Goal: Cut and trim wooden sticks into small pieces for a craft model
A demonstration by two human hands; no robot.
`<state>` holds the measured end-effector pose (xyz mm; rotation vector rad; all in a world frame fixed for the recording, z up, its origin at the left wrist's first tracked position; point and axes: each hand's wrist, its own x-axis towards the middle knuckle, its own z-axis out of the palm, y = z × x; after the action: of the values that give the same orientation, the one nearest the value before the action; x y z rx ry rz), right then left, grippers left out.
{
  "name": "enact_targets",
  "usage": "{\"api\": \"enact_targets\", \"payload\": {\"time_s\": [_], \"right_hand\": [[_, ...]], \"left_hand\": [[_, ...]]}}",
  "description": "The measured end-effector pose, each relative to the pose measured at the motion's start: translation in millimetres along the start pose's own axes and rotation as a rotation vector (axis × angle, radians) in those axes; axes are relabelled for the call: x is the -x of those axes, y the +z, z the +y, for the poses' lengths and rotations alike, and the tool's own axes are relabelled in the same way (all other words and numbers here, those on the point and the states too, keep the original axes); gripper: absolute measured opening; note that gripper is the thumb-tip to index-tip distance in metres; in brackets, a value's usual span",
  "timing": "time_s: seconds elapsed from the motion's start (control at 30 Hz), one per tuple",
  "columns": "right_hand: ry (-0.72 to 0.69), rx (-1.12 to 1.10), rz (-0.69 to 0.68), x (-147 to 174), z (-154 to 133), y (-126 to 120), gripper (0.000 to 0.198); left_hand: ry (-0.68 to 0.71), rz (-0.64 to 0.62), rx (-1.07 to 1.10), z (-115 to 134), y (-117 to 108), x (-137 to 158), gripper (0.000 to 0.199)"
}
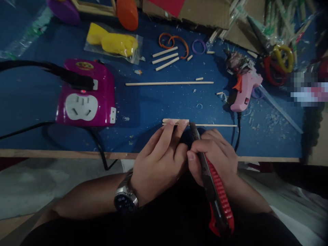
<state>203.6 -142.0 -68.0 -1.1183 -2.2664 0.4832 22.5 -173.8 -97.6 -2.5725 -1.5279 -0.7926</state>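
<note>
My left hand, with a watch on its wrist, presses its fingertips down on a short flat craft stick on the table. Right alongside it lies a thin round wooden stick, which reaches out to the right. A red and black utility knife is gripped in my right hand, fingers closed round it. The blade tip is at the craft stick's right end, against or just above the thin stick; I cannot tell if it touches.
Farther back lie one long stick and three short sticks. A magenta power socket with cables stands left. To the right are a pink glue gun and scissors. A bagged yellow item and cardboard lie behind.
</note>
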Motion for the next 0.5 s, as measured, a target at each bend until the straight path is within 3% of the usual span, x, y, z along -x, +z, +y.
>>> {"api": "enact_targets", "payload": {"time_s": [0.5], "right_hand": [[0.005, 0.018, 0.014, -3.3, 0.4, 3.2, 0.012]], "left_hand": [[-0.015, 0.009, 0.031, 0.2, 0.0, -0.3, 0.019]]}}
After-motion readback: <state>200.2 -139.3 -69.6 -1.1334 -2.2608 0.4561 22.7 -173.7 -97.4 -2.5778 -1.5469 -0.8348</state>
